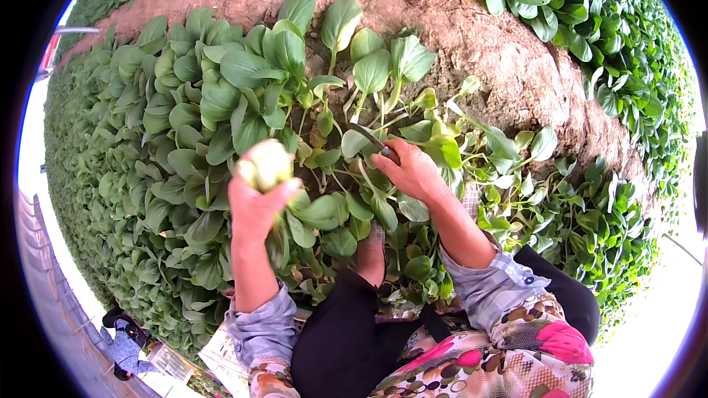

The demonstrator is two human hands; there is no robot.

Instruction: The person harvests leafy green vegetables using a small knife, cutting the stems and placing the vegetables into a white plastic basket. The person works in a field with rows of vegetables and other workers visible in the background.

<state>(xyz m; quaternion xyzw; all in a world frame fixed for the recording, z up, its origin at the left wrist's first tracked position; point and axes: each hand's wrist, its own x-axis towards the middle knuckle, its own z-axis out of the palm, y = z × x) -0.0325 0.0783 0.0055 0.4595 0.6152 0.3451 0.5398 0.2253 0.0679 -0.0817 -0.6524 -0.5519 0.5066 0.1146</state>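
Observation:
My left hand (257,190) is closed around a leafy green plant, likely bok choy, its pale cut base (266,165) turned up and its leaves hanging below the wrist. In my right hand (408,168) is a knife with a dark handle (390,155) and a curved, sickle-like blade (362,134). The blade lies over pale stems and low leaves at the edge of the dense leafy bed (188,116). Just beyond it, a few upright broad-leaved plants (371,71) stand at the bare soil. Fingers partly hide the held base and the knife handle.
A reddish bare soil strip (498,66) curves across behind the plants, with another leafy bed (603,27) beyond it. Loose and bent leaves (503,146) lie right of my right hand. Printed cartons (224,356) stand at lower left, near a blue garment (126,345). My legs are close below.

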